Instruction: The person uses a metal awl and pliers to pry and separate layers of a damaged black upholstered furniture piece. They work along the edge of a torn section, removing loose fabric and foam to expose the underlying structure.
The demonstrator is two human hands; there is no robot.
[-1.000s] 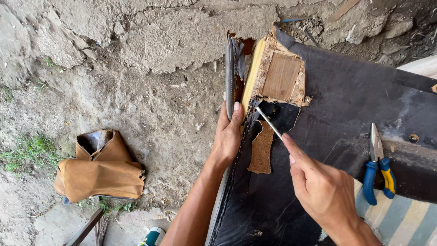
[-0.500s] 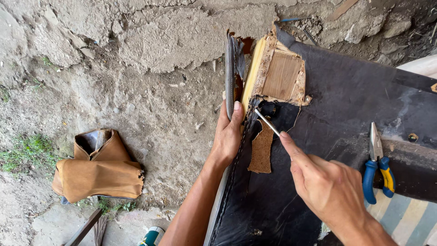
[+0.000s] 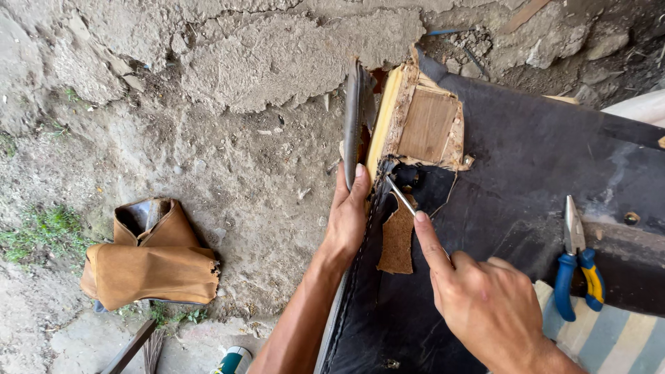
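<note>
An overturned seat with black underside fabric (image 3: 526, 180) lies before me, one corner torn open to show yellow foam and a wooden frame (image 3: 422, 125). My left hand (image 3: 346, 221) grips the seat's edge beside that corner, thumb up along the rim. My right hand (image 3: 478, 298) holds a thin metal tool (image 3: 400, 195), forefinger stretched along its shaft. The tip points into the tear just under the wood. A brown strip of material (image 3: 396, 239) hangs from the tear between both hands.
Blue-and-yellow-handled pliers (image 3: 576, 266) rest on the seat at the right. A crumpled tan cover (image 3: 149, 266) lies on the rough dirt-and-concrete ground at left. A striped cloth (image 3: 616, 343) shows at the lower right, a wooden stick (image 3: 128, 350) at the bottom left.
My right hand has shifted slightly down and right, keeping the tool's tip at the tear. The left hand stays on the seat's edge.
</note>
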